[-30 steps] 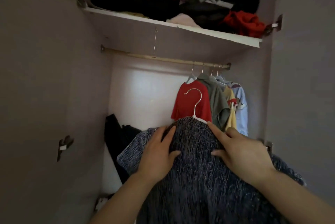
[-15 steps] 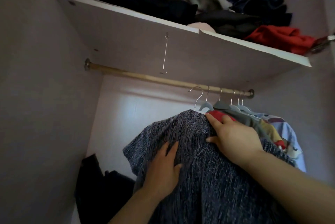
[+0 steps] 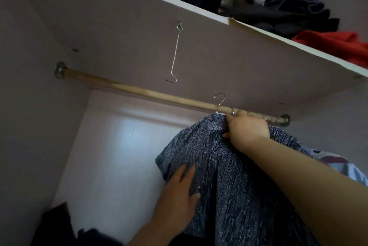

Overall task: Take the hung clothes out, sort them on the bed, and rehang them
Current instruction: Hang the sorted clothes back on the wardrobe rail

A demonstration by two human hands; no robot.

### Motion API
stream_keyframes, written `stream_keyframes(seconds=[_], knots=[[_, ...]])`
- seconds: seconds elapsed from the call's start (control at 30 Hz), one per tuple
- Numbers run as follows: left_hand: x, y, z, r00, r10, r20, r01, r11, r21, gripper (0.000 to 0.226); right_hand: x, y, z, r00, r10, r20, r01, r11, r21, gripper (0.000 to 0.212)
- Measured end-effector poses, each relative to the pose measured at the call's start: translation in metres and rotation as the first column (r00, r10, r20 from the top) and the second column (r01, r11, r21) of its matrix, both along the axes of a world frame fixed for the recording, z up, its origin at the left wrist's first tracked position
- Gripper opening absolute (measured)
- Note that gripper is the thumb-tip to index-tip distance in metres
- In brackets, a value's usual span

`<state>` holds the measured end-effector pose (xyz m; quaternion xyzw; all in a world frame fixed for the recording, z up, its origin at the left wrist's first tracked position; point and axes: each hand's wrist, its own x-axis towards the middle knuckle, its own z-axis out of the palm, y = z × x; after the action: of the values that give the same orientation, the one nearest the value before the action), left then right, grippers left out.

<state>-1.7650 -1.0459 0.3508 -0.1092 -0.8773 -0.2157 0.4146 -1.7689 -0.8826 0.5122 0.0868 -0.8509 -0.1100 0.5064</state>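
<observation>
A dark blue speckled garment (image 3: 229, 176) on a hanger is lifted up to the wooden rail (image 3: 139, 92) inside the wardrobe. Its metal hook (image 3: 220, 100) stands at rail height, just in front of the rail. My right hand (image 3: 246, 128) grips the garment's shoulder close to the hook. My left hand (image 3: 179, 192) holds the garment's left sleeve edge lower down. Other hanger hooks (image 3: 268, 119) crowd the rail's right end. A light blue printed garment (image 3: 342, 166) peeks out behind my right forearm.
A white shelf (image 3: 199, 32) above the rail carries piled clothes, among them a red one (image 3: 338, 44) and dark ones. A bent wire hook (image 3: 175, 52) dangles from the shelf's underside. Dark clothing (image 3: 57, 223) lies at the bottom left. The wardrobe wall (image 3: 23, 106) closes the left side.
Both hands have raised the blue garment toward the rail; its hook is now at rail height. The view has tilted upward, and the red shirt and other hung clothes are now hidden behind it.
</observation>
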Motion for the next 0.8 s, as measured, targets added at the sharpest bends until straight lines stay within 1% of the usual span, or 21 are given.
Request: stream_keyframes(seconds=[0.1,0.2,0.27,0.4,0.47,0.6,0.7,0.8], knots=[[-0.015,-0.002,-0.001,1.0,0.011,0.002,-0.011,1.0,-0.027,0.065,-0.02,-0.001,0.0,0.999,-0.012,0.051,0.013,1.0,-0.016,0.045],[-0.027,-0.001,-0.011,0.999,0.023,0.04,-0.022,0.999,-0.033,0.067,-0.04,-0.002,-0.017,0.995,0.014,0.097,-0.012,1.0,-0.025,0.038],[-0.034,0.001,-0.018,0.998,0.021,0.061,-0.018,0.999,-0.046,0.068,-0.048,-0.001,-0.031,0.995,0.031,0.091,-0.027,0.999,-0.04,0.042],[-0.04,0.006,-0.033,0.994,0.022,0.106,-0.014,0.997,-0.075,0.069,-0.045,0.002,-0.048,0.991,0.041,0.131,-0.042,0.999,0.004,0.061],[-0.037,0.012,-0.039,0.992,0.02,0.124,-0.01,0.996,-0.084,0.068,-0.037,0.005,-0.056,0.988,0.053,0.148,-0.056,0.998,0.016,0.065],[-0.029,0.023,-0.056,0.985,-0.021,0.169,0.031,0.998,-0.056,0.067,-0.015,0.017,-0.088,0.992,0.047,0.12,-0.06,0.993,0.104,0.059],[-0.021,0.033,-0.077,0.984,-0.044,0.171,0.054,0.997,-0.056,0.068,0.005,0.031,-0.122,0.988,0.038,0.152,-0.063,0.985,0.161,0.054],[-0.01,0.045,-0.1,0.976,-0.073,0.205,0.087,0.994,-0.059,0.066,0.024,0.041,-0.168,0.983,0.04,0.18,-0.071,0.982,0.174,0.059]])
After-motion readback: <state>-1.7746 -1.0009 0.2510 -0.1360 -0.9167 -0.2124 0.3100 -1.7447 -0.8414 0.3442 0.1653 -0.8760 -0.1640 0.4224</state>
